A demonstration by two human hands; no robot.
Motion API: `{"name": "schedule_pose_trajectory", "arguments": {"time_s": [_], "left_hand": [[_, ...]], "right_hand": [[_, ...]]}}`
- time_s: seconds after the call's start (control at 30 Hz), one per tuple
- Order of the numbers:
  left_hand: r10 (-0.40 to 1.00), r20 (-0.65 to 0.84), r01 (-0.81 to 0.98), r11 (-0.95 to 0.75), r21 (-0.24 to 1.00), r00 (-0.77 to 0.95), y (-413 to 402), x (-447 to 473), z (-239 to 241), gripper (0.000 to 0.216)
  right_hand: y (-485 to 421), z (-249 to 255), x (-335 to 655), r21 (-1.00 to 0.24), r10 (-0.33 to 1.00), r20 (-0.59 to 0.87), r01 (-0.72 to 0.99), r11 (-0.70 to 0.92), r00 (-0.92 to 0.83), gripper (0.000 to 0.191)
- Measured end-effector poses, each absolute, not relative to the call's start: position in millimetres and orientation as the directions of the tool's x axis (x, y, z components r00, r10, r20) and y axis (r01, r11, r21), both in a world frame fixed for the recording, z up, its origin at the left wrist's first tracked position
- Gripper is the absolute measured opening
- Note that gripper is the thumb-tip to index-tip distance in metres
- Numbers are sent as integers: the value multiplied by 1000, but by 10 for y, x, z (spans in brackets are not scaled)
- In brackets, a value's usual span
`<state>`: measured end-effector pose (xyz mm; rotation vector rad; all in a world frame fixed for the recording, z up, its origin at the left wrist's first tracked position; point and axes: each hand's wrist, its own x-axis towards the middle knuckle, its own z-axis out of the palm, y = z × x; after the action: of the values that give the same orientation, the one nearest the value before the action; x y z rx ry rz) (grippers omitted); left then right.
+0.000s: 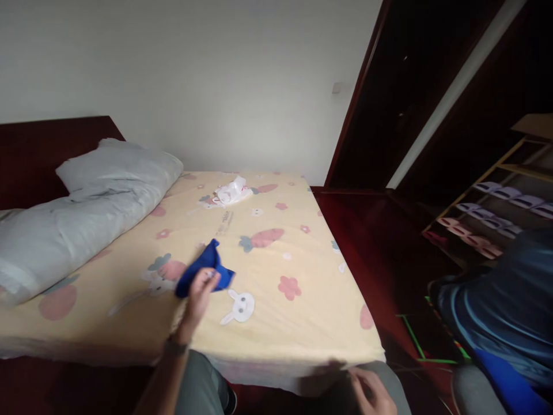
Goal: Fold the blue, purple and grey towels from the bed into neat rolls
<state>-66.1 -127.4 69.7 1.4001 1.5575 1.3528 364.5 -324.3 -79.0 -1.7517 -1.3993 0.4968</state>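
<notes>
My left hand [202,288] is closed in a pinch on a small blue cloth [195,273], holding it over the bed near the middle of the sheet. Folded and pointed at its ends, the cloth spreads out to both sides of my fingers. A tiny pale spot shows at the fingertips, too small to name. Low at the right, my right hand [374,393] is by my thigh, just off the bed's front edge. Its fingers are loosely curled with a gap to the thumb, and I see nothing held in them.
The bed has a cream sheet [268,314] printed with rabbits and carrots. A crumpled white plastic bag [233,191] lies farther back, a grey quilt [86,222] at left. At right are a shoe rack [464,199] with slippers and a person's dark blue clothing [496,300].
</notes>
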Motion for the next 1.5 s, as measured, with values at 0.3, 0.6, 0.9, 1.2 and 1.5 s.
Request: {"name": "schedule_pose_trajectory", "arguments": {"time_s": [0.3, 0.6, 0.9, 1.2, 1.5], "left_hand": [[968, 83, 252, -144, 957, 238, -2882, 1247, -337, 30], [914, 162, 424, -322, 847, 371, -2943, 1056, -258, 26], [962, 91, 293, -168, 941, 259, -2846, 1156, -668, 49], [807, -3, 369, -267, 890, 590, -2632, 951, 64, 61], [891, -60, 678, -298, 672, 450, -2034, 824, -150, 38]], "right_hand": [[-2868, -507, 2504, -935, 985, 165, 325, 138, 55, 46], [-3120, -321, 2727, -758, 938, 335, 567, 322, -85, 25], [-3071, -367, 2774, -855, 955, 296, 439, 278, -28, 39], [-3159, -15, 2736, -968, 988, 134, 224, 114, 75, 50], [-3007, 648, 3210, -980, 975, 161, 144, 139, 154, 42]]}}
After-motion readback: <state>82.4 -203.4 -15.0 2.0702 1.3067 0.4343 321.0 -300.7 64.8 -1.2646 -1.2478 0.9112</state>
